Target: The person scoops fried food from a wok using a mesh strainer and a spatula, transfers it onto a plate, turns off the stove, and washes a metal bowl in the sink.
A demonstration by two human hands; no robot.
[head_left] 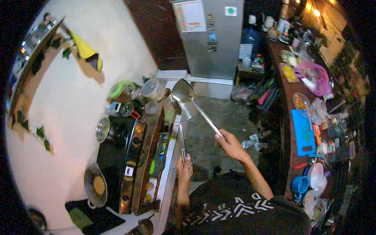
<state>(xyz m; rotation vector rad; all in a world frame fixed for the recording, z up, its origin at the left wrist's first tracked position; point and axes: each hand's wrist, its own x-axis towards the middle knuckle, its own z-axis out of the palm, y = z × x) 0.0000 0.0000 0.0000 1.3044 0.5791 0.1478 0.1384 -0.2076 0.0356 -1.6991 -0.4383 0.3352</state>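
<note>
My right hand (231,145) is closed around the handle of a metal wok spatula (183,91). Its broad blade points away from me, over the floor beside the counter. In my left hand (184,168), the fingers wrap round the grip of a metal skimmer (187,111) with a ribbed or slotted head. The spatula's blade lies across the far part of the skimmer's head and partly hides it; I cannot tell whether the two touch. Left of my left hand, a wok (96,186) with something light brown inside sits by the stove (127,164).
A grey refrigerator (211,39) stands ahead. Along the right runs a brown counter (288,129) bearing a blue cutting board (303,131), a pink plastic bag (313,78) and a blue mug (300,184). Clear tubs (150,87) stand beyond the stove. Crumpled plastic (254,142) lies on the floor.
</note>
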